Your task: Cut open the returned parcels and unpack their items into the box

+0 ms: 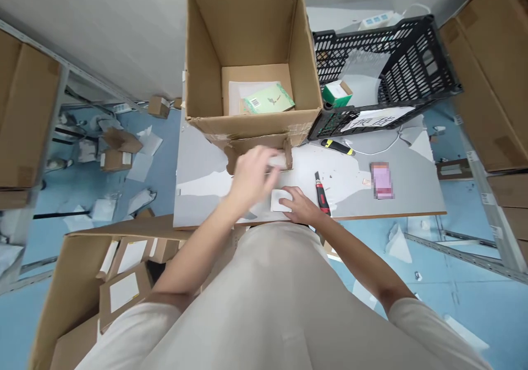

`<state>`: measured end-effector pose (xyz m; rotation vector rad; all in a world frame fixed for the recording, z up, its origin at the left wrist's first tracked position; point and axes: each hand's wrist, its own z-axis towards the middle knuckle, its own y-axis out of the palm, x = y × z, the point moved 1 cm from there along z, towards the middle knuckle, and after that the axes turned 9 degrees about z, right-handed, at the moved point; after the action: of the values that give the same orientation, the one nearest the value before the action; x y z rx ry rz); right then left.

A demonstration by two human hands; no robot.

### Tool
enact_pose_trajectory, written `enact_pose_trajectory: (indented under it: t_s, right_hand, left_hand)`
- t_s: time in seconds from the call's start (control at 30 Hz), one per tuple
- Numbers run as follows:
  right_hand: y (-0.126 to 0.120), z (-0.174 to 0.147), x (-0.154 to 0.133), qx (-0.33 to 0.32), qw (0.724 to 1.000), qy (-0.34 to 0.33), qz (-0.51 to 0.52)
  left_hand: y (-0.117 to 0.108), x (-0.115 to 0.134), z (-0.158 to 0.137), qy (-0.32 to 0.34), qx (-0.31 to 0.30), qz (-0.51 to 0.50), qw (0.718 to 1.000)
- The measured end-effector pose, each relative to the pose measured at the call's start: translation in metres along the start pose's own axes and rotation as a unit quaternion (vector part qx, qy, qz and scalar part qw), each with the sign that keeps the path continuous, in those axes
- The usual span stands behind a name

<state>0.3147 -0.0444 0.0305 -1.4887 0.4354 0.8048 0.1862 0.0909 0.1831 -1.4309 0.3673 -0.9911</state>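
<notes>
A grey-white table [396, 202] is stretching in front of the person, and on it a large open cardboard box [256, 23] is standing near the wall. To its right, a black plastic crate [412, 106] is sitting, holding a green-and-white box [338, 93]. Just in front of the large box, a low open carton [235, 158] is lying. Over this carton the left hand [252, 177], blurred, is gripping a pale object [277, 161] between fingers and thumb; what it is cannot be told. Near the table's front edge, the right hand [303, 205] is gripping a flat white packet [278, 200], which is resting on the tabletop with the thumb lying over it. Just beside that hand, a red-and-black cutter [322, 195] is lying with its blade pointing away from the person. Farther right, a small pink item [382, 181], pixelated, is lying by itself.
</notes>
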Motion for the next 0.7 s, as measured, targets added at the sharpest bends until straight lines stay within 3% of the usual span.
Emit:
enact_pose_trajectory:
  t_s: [0.07, 0.13, 0.2, 0.27, 0.33, 0.37, 0.43, 0.53, 0.7]
  right_hand:
    - [-0.025, -0.012, 0.0, 0.039, 0.999, -0.006, -0.015]
    - [-0.067, -0.031, -0.004, 0.116, 0.993, 0.006, -0.028]
    - [-0.125, -0.053, -0.01, 0.216, 0.975, 0.035, -0.048]
    - [-0.19, -0.068, -0.013, 0.319, 0.939, 0.087, -0.095]
    - [-0.253, -0.065, -0.006, 0.437, 0.876, 0.132, -0.156]
    - [-0.28, -0.057, 0.003, 0.485, 0.843, 0.131, -0.193]
    - [-0.321, -0.026, 0.031, 0.513, 0.806, 0.154, -0.252]
    - [-0.344, 0.035, 0.089, 0.489, 0.792, 0.259, -0.258]
    - [-0.312, 0.099, 0.177, 0.361, 0.833, 0.368, -0.203]
  left_hand:
    - [0.039, -0.045, -0.008, -0.084, -0.008, 0.049, 0.995]
    - [0.073, -0.078, -0.029, -0.09, -0.015, 0.064, 0.994]
    - [0.1, -0.094, -0.051, -0.061, -0.026, 0.081, 0.994]
    - [0.116, -0.097, -0.063, -0.058, -0.019, 0.092, 0.994]
    - [0.125, -0.096, -0.064, -0.075, -0.009, 0.094, 0.993]
    - [0.126, -0.095, -0.063, -0.088, -0.005, 0.093, 0.992]
    - [0.128, -0.094, -0.058, -0.108, 0.002, 0.094, 0.99]
    - [0.127, -0.094, -0.055, -0.113, 0.006, 0.104, 0.988]
    - [0.129, -0.089, -0.066, -0.108, 0.007, 0.129, 0.986]
